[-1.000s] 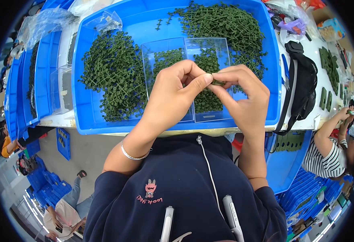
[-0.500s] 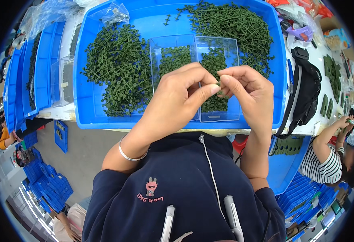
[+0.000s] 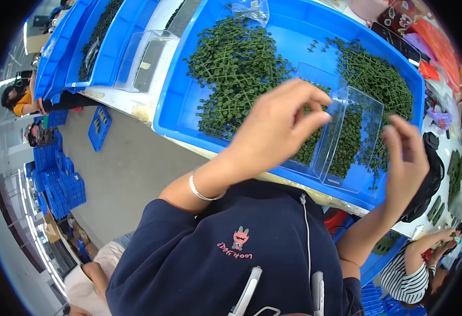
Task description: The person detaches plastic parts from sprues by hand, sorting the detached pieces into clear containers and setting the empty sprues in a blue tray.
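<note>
My left hand (image 3: 286, 124) hovers over a clear plastic box (image 3: 307, 150) of small green plastic pieces, thumb and forefinger apart with nothing seen between them. To its right stands a second clear box (image 3: 344, 145), also holding green pieces. My right hand (image 3: 407, 163) is raised beyond that box's right side, slightly blurred, fingers loosely bent and apart; nothing shows in it. Both boxes sit in a large blue tray (image 3: 181, 113). Loose green stemmed pieces with round ends form a heap (image 3: 231, 73) on the left and another heap (image 3: 378, 79) at the far right.
A crumpled clear bag (image 3: 252, 10) lies at the tray's far edge. More blue bins (image 3: 115, 45) and a clear box (image 3: 141, 63) stand at the left. A black bag (image 3: 426, 184) is beyond my right hand. A co-worker in a striped top (image 3: 410, 274) sits at the right.
My hands have parted from their pinch together over the boxes, the right one moving out to the right. The view has turned, so the tray now appears tilted and further right.
</note>
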Action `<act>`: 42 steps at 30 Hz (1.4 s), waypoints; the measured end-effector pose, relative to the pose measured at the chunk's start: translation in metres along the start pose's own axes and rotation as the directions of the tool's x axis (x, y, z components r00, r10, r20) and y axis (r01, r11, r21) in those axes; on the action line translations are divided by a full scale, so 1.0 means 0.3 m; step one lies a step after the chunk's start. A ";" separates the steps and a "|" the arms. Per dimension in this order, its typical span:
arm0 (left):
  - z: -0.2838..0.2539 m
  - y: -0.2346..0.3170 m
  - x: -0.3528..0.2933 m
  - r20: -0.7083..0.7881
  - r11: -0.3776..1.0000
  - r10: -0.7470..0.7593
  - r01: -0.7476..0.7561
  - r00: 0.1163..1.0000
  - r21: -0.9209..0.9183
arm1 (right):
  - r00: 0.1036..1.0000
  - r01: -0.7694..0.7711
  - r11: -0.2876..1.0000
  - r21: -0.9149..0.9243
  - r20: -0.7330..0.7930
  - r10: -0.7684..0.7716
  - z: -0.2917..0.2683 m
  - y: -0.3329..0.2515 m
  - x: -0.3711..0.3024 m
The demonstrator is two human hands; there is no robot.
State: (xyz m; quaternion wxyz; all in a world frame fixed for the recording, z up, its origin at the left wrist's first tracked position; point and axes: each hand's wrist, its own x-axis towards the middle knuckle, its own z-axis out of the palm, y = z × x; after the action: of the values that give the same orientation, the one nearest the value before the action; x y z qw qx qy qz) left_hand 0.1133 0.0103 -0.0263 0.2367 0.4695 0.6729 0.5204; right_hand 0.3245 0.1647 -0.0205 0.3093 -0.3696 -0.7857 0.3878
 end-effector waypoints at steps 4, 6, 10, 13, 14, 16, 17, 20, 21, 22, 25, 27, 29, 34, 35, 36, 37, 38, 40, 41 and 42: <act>-0.170 -0.039 -0.003 0.005 0.895 0.130 -0.119 0.992 0.430 | 0.965 0.133 0.912 -0.387 -0.160 -0.208 -0.092 0.020 0.120; -0.219 -0.048 -0.026 0.042 0.831 0.139 -0.139 0.989 0.538 | 0.925 0.189 0.827 -0.529 -0.187 -0.331 -0.090 0.016 0.126; -0.238 -0.071 -0.055 0.083 0.751 0.053 -0.095 0.995 0.654 | 0.970 0.183 0.959 -0.217 -0.119 -0.212 -0.007 -0.029 0.083; -0.253 -0.080 -0.060 0.059 0.754 0.035 -0.065 0.998 0.653 | 0.968 0.250 0.950 -0.186 0.025 -0.250 0.080 -0.063 0.058; -0.264 -0.087 -0.063 0.055 0.752 0.033 -0.061 0.998 0.656 | 0.969 0.249 0.956 -0.158 0.043 -0.245 0.100 -0.064 0.049; -0.282 -0.099 -0.060 0.016 0.783 0.022 -0.027 1.000 0.622 | 0.966 0.259 0.956 -0.135 0.043 -0.256 0.119 -0.073 0.038; -0.285 -0.094 -0.058 -0.057 0.832 0.040 -0.002 0.998 0.555 | 0.966 0.259 0.956 -0.135 0.041 -0.256 0.126 -0.078 0.035; -0.291 -0.066 -0.049 -0.313 0.939 -0.120 0.210 0.942 0.273 | 0.956 0.292 0.956 -0.036 0.028 -0.291 0.153 -0.092 0.025; -0.292 -0.086 -0.039 -0.358 0.990 -0.083 0.119 0.930 0.080 | 0.952 0.301 0.953 0.032 0.042 -0.302 0.167 -0.102 0.021; -0.293 -0.084 -0.042 -0.353 0.990 -0.078 0.114 0.932 0.081 | 0.948 0.307 0.947 0.098 0.056 -0.313 0.185 -0.116 0.015; -0.258 -0.054 -0.048 -0.196 0.824 -0.349 0.200 0.917 -0.530 | 0.953 0.249 0.944 0.215 0.121 -0.279 0.253 -0.176 -0.006; -0.213 -0.037 -0.045 -0.101 0.751 -0.390 0.253 0.915 -0.610 | 0.938 0.262 0.931 0.254 0.159 -0.307 0.291 -0.203 -0.014; -0.166 -0.030 -0.034 -0.038 0.709 -0.404 0.286 0.914 -0.644 | 0.925 0.310 0.920 0.240 0.150 -0.350 0.319 -0.199 -0.009; -0.101 -0.033 -0.038 0.020 0.648 -0.401 0.299 0.916 -0.701 | 0.914 0.366 0.906 0.214 0.099 -0.392 0.326 -0.162 -0.022; -0.090 -0.032 -0.034 0.025 0.644 -0.399 0.299 0.917 -0.704 | 0.918 0.368 0.907 0.203 0.077 -0.389 0.322 -0.156 -0.025; -0.082 -0.031 -0.032 0.040 0.641 -0.411 0.320 0.911 -0.697 | 0.919 0.365 0.910 0.197 0.076 -0.386 0.320 -0.151 -0.030; -0.077 -0.031 -0.030 0.054 0.640 -0.423 0.341 0.904 -0.689 | 0.922 0.364 0.912 0.190 0.066 -0.382 0.318 -0.148 -0.033; -0.075 -0.036 -0.031 0.059 0.638 -0.422 0.343 0.905 -0.690 | 0.924 0.363 0.913 0.185 0.055 -0.379 0.316 -0.145 -0.037; -0.074 -0.041 -0.029 0.100 0.655 -0.379 0.343 0.920 -0.673 | 0.932 0.343 0.917 0.205 0.044 -0.359 0.308 -0.142 -0.038; -0.074 -0.035 -0.026 0.103 0.656 -0.376 0.343 0.921 -0.673 | 0.940 0.323 0.918 0.229 0.037 -0.340 0.305 -0.142 -0.039; -0.072 -0.028 -0.026 0.138 0.634 -0.369 0.358 0.919 -0.685 | 0.940 0.324 0.918 0.227 0.034 -0.340 0.302 -0.138 -0.039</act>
State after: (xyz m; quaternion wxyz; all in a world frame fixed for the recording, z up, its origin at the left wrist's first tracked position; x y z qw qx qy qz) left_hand 0.0961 -0.0069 -0.0279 0.4906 0.1959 0.5080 0.6803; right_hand 0.2464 0.1031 -0.0342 0.3805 -0.1805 -0.8004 0.4265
